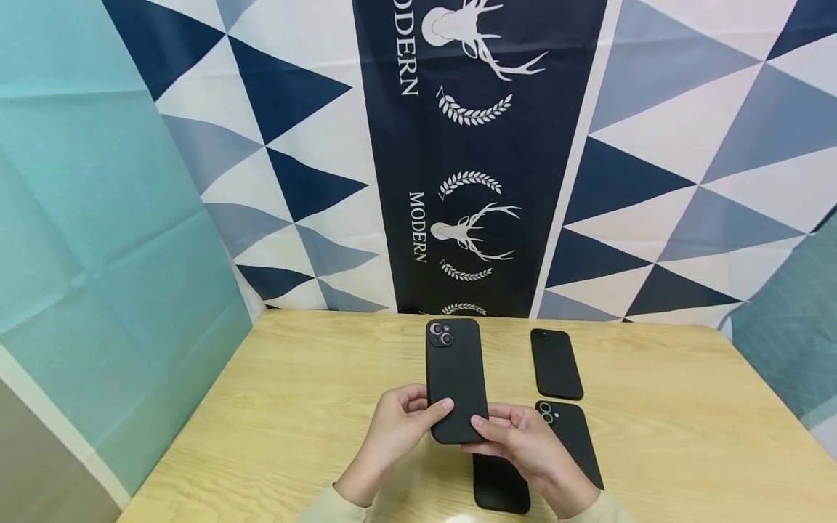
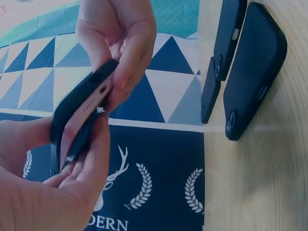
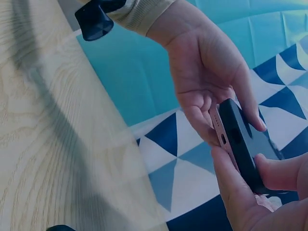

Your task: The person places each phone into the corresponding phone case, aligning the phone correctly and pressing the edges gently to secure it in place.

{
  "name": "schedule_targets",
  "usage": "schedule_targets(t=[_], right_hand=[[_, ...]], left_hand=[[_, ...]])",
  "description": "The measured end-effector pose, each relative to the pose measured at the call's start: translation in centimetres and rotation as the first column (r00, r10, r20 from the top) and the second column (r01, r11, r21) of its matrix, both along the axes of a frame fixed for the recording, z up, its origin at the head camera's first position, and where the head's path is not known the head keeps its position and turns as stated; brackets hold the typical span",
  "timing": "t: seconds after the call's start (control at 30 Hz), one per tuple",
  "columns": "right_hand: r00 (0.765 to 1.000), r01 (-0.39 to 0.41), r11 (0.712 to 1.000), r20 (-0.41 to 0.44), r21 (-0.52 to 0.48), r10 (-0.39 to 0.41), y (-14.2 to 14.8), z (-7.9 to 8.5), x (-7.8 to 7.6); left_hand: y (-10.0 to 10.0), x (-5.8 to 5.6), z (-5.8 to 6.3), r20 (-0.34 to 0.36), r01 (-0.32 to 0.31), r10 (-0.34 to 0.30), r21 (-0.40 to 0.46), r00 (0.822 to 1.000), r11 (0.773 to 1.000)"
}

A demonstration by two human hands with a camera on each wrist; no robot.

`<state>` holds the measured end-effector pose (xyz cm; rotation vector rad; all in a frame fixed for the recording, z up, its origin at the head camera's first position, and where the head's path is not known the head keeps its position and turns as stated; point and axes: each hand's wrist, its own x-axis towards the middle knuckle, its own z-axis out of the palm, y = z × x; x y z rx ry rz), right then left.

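A black phone case [image 1: 455, 378] with two round camera lenses showing stands tilted upright between both hands, above the table. Inside it is a phone whose pink bottom edge [image 2: 79, 115], with port and speaker holes, shows beside the case wall in both wrist views. The case does not cover that edge. My left hand [image 1: 403, 425] grips the lower left side, thumb on the case's back. At the lower right corner my right hand [image 1: 526, 443] pinches it, thumb on the back and fingers behind. The phone's screen is hidden in the head view.
On the wooden table [image 1: 314, 385] lie three more black cased phones or cases: one at the back right [image 1: 557, 363], one nearer [image 1: 578, 439], one partly under the right hand [image 1: 500, 487]. A patterned cloth [image 1: 314, 181] hangs behind the table.
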<state>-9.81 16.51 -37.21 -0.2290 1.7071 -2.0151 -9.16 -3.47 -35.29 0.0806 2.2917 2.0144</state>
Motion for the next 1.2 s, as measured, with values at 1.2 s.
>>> schedule_targets(t=[1.2], right_hand=[[0.978, 0.206, 0.975, 0.024, 0.081, -0.208, -0.2, 1.1, -0.3]], left_hand=[[0.4, 0.8, 0.1, -0.062, -0.001, 0.004, 0.044, 0.998, 0.999]])
